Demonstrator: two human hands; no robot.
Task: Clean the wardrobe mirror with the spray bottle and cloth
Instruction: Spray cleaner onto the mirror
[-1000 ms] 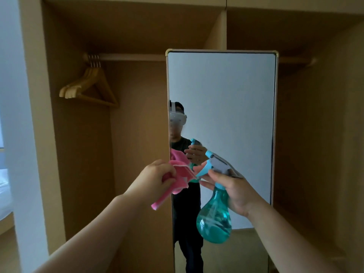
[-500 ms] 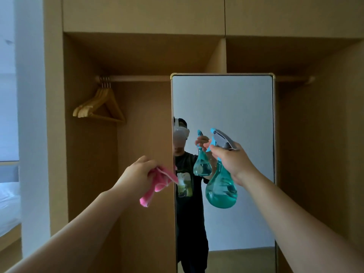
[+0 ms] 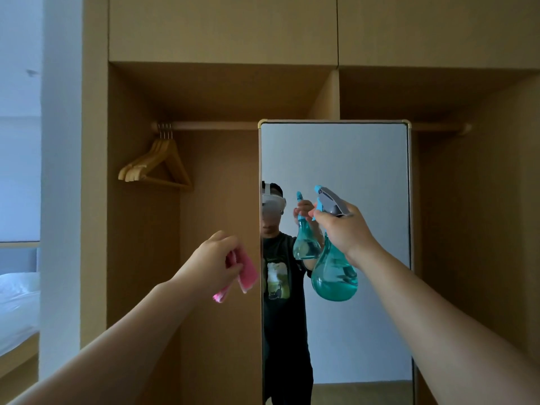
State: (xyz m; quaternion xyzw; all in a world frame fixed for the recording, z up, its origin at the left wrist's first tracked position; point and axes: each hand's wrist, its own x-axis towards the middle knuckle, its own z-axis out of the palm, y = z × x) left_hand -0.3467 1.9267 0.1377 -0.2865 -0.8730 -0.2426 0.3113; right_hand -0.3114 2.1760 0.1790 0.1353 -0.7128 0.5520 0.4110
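Note:
A tall mirror (image 3: pixel 359 159) with a thin brass frame stands in the middle of the open wooden wardrobe. My right hand (image 3: pixel 346 229) grips the neck of a teal spray bottle (image 3: pixel 333 276) with a grey and blue trigger head, held up in front of the glass, nozzle pointing at the mirror. My left hand (image 3: pixel 211 263) holds a bunched pink cloth (image 3: pixel 247 271) just left of the mirror's left edge, off the glass. The mirror reflects a person holding the bottle.
Several wooden hangers (image 3: pixel 157 166) hang from the rail (image 3: pixel 210 125) in the left wardrobe bay. The right bay is dark and bare. A white wall strip (image 3: pixel 60 171) and a bed (image 3: pixel 17 299) lie at the far left.
The view has tilted up and pulled back. My right hand raised the bottle higher in front of the mirror. My left hand drew the cloth left, off the mirror's edge.

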